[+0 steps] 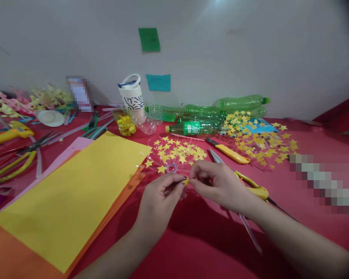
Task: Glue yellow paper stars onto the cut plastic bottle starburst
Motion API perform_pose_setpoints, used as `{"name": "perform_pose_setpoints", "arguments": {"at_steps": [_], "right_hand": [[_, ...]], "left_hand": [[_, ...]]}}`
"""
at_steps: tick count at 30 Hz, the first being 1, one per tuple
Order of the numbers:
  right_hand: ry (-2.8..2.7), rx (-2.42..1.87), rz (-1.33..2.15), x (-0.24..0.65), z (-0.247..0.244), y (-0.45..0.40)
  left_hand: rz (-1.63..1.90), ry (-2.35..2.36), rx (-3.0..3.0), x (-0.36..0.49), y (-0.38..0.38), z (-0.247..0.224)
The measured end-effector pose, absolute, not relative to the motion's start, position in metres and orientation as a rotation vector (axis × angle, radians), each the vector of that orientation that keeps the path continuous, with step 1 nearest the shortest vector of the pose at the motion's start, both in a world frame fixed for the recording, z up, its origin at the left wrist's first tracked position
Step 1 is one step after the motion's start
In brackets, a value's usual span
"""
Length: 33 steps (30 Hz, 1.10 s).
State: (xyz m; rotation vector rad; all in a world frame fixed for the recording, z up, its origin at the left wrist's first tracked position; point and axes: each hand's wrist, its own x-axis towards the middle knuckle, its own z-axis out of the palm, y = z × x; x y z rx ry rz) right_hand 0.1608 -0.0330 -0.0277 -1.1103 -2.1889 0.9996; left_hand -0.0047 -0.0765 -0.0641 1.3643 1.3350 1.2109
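A small yellow paper star (186,181) is pinched between the fingertips of my left hand (159,199), in front of a pile of stars. My right hand (218,186) is closed close beside it, thumb and forefinger together at the star's right edge; whether these fingers grip anything is too small to tell. Just beyond my hands, many yellow stars (182,159) lie on a clear plastic piece with a round ring (171,167) at its near side. Scissors with yellow handles (260,192) lie partly under my right hand and forearm.
Yellow sheets (75,197) over orange and pink ones cover the left. Green bottles (203,127) and a white cup (133,101) stand or lie at the back. A yellow cutter (232,154) and star-tipped strands (258,143) are at right; a glue gun (14,133) is far left.
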Motion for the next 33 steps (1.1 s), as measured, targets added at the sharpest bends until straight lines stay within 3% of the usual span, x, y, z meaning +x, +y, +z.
{"name": "perform_pose_setpoints", "arguments": {"at_steps": [33], "right_hand": [[-2.07,-1.187,1.079,0.1573,-0.0355,-0.0339]], "left_hand": [[1.226,1.349,1.355,-0.005,-0.0803,-0.0652]]}}
